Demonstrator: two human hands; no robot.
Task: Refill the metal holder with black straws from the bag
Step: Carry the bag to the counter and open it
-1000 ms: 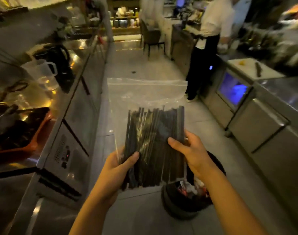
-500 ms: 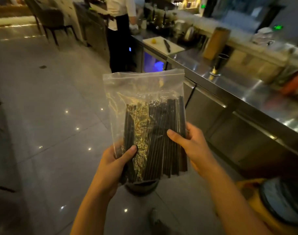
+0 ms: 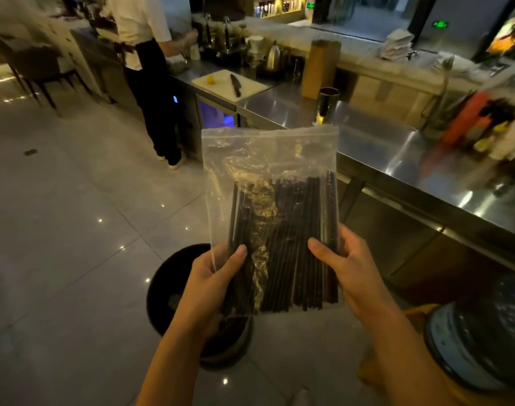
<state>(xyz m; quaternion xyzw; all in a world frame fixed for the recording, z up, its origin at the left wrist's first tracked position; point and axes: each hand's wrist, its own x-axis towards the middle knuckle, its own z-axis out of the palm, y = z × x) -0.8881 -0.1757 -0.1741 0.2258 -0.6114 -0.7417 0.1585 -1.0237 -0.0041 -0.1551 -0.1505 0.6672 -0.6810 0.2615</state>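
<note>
I hold a clear zip bag (image 3: pixel 268 153) upright in front of me, its lower half packed with black straws (image 3: pixel 291 244). My left hand (image 3: pixel 212 276) grips the bag's lower left side, thumb on the front. Gripping the lower right side is my right hand (image 3: pixel 347 265), its thumb pressed across the straws. The bag's top edge looks closed. A tall dark metal holder (image 3: pixel 326 105) stands on the steel counter (image 3: pixel 396 159) beyond the bag, apart from both hands.
A person in a white shirt (image 3: pixel 142 22) stands at the counter's far end near a cutting board with a knife (image 3: pixel 235 85). A black round bin (image 3: pixel 174 291) sits on the floor under the bag. A blue-rimmed bucket (image 3: pixel 484 332) is at lower right. Bottles crowd the counter's right side.
The view has swung right, from a left-side counter across the aisle to the steel counter on the right. The bag stays held the same way in both hands.
</note>
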